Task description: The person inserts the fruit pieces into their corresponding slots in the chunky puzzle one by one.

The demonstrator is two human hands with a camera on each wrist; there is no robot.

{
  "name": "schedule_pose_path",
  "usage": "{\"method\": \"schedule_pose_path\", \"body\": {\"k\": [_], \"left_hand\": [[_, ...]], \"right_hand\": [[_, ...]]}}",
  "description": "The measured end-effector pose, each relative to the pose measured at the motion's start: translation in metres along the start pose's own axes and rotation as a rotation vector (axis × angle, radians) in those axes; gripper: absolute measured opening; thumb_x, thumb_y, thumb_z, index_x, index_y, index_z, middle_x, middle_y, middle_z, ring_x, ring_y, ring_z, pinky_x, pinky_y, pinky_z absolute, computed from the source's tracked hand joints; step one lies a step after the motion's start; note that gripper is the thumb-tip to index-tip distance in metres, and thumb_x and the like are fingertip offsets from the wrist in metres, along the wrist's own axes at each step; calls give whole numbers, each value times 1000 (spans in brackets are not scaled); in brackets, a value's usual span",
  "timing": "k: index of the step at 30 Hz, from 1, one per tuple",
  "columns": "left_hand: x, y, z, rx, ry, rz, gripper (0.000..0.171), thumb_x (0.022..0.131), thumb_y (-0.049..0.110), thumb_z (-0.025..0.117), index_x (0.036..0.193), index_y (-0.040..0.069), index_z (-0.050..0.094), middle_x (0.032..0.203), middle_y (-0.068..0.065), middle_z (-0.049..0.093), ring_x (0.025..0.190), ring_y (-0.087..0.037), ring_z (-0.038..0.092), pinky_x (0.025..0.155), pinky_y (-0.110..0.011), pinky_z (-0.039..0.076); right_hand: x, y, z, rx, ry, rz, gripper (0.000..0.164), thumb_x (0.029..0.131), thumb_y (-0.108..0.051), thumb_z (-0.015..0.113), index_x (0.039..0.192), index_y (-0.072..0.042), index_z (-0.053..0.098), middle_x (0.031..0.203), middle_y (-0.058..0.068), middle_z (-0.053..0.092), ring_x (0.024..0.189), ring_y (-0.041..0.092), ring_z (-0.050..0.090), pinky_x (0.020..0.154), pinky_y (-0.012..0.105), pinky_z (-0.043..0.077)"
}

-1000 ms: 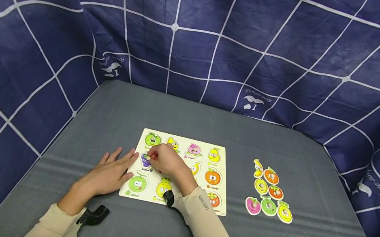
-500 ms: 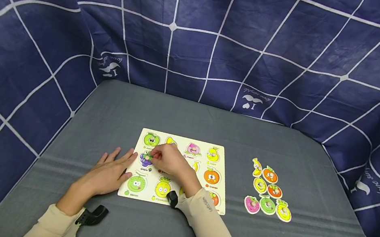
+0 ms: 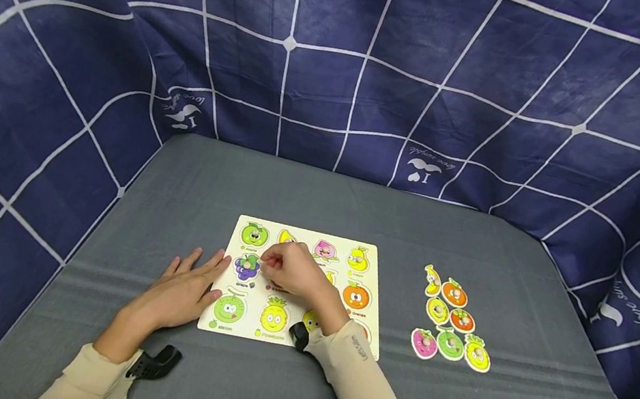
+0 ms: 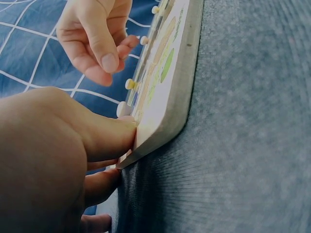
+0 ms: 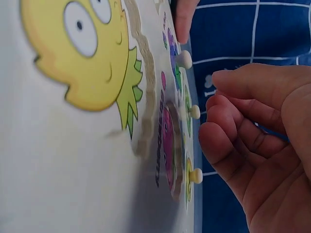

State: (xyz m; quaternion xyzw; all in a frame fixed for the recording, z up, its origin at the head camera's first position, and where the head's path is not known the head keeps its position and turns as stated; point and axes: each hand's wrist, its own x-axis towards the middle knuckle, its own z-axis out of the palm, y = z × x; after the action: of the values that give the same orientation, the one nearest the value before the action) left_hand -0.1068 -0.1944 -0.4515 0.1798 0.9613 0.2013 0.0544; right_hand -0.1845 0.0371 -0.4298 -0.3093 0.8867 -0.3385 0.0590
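Observation:
A cream fruit puzzle board (image 3: 253, 314) lies on the grey table. The grape piece (image 3: 246, 269) sits in its place at the board's left, its white knob (image 5: 183, 59) standing up in the right wrist view. Just right of it, my right hand (image 3: 292, 268) hovers over the board with loosely bent fingers, holding nothing. In the right wrist view a gap shows between its fingertips and the knobs. My left hand (image 3: 184, 293) rests at the board's left edge, its fingers spread; in the left wrist view the thumb (image 4: 114, 138) lies on the board's corner.
Several loose fruit pieces lie right of the board, among them a banana (image 3: 432, 280), an orange (image 3: 455, 293), a pink piece (image 3: 424, 344), a melon (image 3: 450, 344) and a pineapple (image 3: 477, 354). A blue checked cloth (image 3: 324, 90) hangs around the table.
My right hand has let go of the grape piece's knob and moved a little right, uncovering the piece. The left hand stays in place.

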Motion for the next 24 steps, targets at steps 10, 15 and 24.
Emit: {"method": "schedule_pose_path", "body": {"k": [10, 15, 24], "left_hand": [[0, 1, 0, -3, 8, 8, 59, 98, 20, 60, 150, 2, 40, 154, -20, 36, 139, -56, 23, 104, -75, 17], [-1, 0, 0, -5, 8, 12, 59, 98, 20, 60, 150, 2, 40, 154, -20, 36, 139, -56, 23, 104, -74, 17], [-1, 0, 0, -11, 12, 14, 58, 99, 20, 59, 150, 1, 40, 154, -20, 36, 139, -56, 22, 105, -74, 16]], "right_hand": [[-9, 8, -7, 21, 20, 3, 7, 86, -4, 70, 91, -2, 74, 70, -4, 61, 64, 4, 52, 60, 18, 45], [-15, 12, -10, 57, 13, 47, 7, 87, -6, 70, 92, -2, 74, 70, -4, 60, 64, 5, 53, 60, 19, 45], [-28, 24, -20, 47, 43, 54, 5, 86, -6, 72, 90, -2, 73, 70, -4, 60, 65, 6, 53, 61, 20, 46]]}}
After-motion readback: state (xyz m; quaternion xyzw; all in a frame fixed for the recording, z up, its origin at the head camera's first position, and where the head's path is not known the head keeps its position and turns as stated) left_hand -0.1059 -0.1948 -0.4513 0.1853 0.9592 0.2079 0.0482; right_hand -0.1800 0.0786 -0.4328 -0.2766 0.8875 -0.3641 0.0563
